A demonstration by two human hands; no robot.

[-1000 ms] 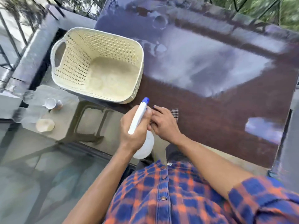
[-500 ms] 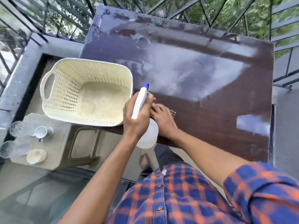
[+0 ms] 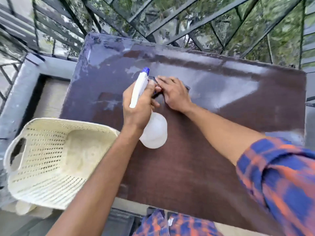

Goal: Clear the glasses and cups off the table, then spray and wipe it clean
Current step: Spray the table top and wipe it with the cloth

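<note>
Spray bottle point(image 3: 156, 133) hangs over the middle of the bench point(image 3: 187, 176), at the end of two bare forearms that come in from the near edge, the right one out of a rolled blue-and-orange plaid sleeve point(image 3: 281, 176). At the near left a cream perforated basket point(image 3: 68, 121) with a cut-out handle sits against the bench's left edge, overlapping its corner.

The bottle's rounded, translucent white body is its nearest part and shows below the left wrist. The left hand point(image 3: 138, 108) grips the neck just above it, fingers curled round from the left, so the body lies on the near side of the hand and the white spray head on the far side. The bottle's long axis runs near to far and leans a little to the left. Its blue nozzle point(image 3: 146, 70) points away, toward the bench's far edge. Whether the base touches the bench cannot be told.

Just right of the spray head, the right hand point(image 3: 173, 94) lies palm down with its fingers straight and slightly spread, pressing a dark cloth point(image 3: 187, 87) flat on the brown surface. Its fingertips are near the nozzle.

Beyond both hands, pale wet smears point(image 3: 230, 82) cover the far half of the bench. Past the far edge stands a dark metal railing point(image 3: 170, 23) with green foliage behind it, and a grey ledge point(image 3: 17, 92) runs along the left.
</note>
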